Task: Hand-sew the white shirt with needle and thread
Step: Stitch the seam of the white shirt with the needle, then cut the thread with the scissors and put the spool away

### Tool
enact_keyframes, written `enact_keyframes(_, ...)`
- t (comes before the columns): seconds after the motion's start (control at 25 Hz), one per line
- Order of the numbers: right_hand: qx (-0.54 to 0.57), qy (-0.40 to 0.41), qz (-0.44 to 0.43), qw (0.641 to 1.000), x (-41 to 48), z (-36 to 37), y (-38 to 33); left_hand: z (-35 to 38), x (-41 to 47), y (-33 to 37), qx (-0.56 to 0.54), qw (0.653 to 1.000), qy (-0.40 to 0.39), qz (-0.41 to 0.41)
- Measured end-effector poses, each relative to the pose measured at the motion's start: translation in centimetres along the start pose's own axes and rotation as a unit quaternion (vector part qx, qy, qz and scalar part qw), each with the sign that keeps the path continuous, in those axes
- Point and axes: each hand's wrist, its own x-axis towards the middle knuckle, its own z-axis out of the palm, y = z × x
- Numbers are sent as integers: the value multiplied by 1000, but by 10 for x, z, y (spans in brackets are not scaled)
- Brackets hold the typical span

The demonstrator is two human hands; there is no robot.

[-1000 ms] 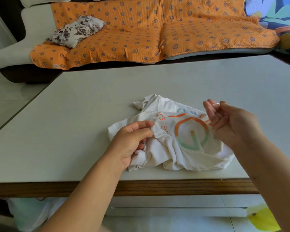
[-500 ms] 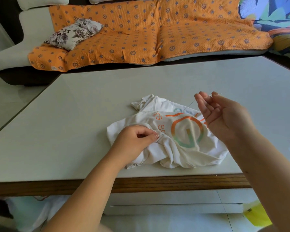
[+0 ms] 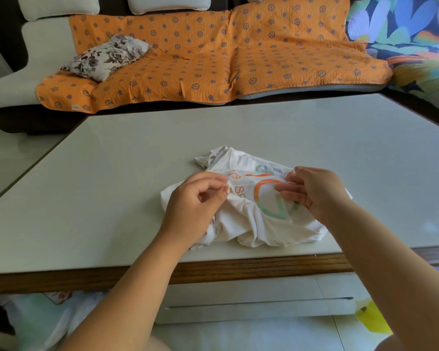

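Counted two hands, one left hand (image 3: 193, 209) and one right hand (image 3: 317, 191); one white shirt (image 3: 238, 224); one needle (image 3: 292, 171), a bare glint at the right fingertips; one table (image 3: 112, 186). Beyond, tallied one sofa (image 3: 10, 82), one orange cover (image 3: 213, 59), one floral cushion (image 3: 107, 57), three pale back cushions (image 3: 167, 3), one leaf-patterned cloth (image 3: 403, 34). Below, noted one yellow object (image 3: 371, 319).

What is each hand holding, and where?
Left hand pinches the white shirt beside its orange lettering. Right hand touches the print; any needle cannot be told.
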Motion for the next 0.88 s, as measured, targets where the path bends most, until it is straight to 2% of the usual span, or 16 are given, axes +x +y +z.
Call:
enact_keyframes(0.12,0,37,-23,999,-6,-5,4,3,-3,3,-130,982,-56,-122)
enact_keyframes(0.24,-44,79,-79,993,-20,-8,8,9,-3,0,-223,942,-54,-244)
enact_keyframes(0.32,-65,43,-121,990,-41,-8,7,10,-4,-3,-231,934,-49,-266)
enact_keyframes(0.36,-67,-11,-124,990,-54,-8,7,11,-5,-3,-235,934,-51,-263)
enact_keyframes(0.48,-53,-245,-26,968,-84,-2,22,13,-8,-2,-249,934,-70,-246)
enact_keyframes(0.56,-81,-335,64,937,-93,-5,40,14,-12,-3,-243,937,-87,-234)
enact_keyframes(0.64,-126,-383,115,908,-94,-16,57,15,-16,-4,-245,937,-103,-226)
enact_keyframes(0.72,-204,-405,149,879,-92,-30,73,14,-20,-5,-243,934,-117,-233)
enact_keyframes(0.8,-288,-372,185,863,-87,-41,94,14,-26,-6,-240,931,-128,-244)
enact_keyframes(0.88,-279,-264,245,890,-81,-51,126,15,-31,-6,-250,928,-131,-244)
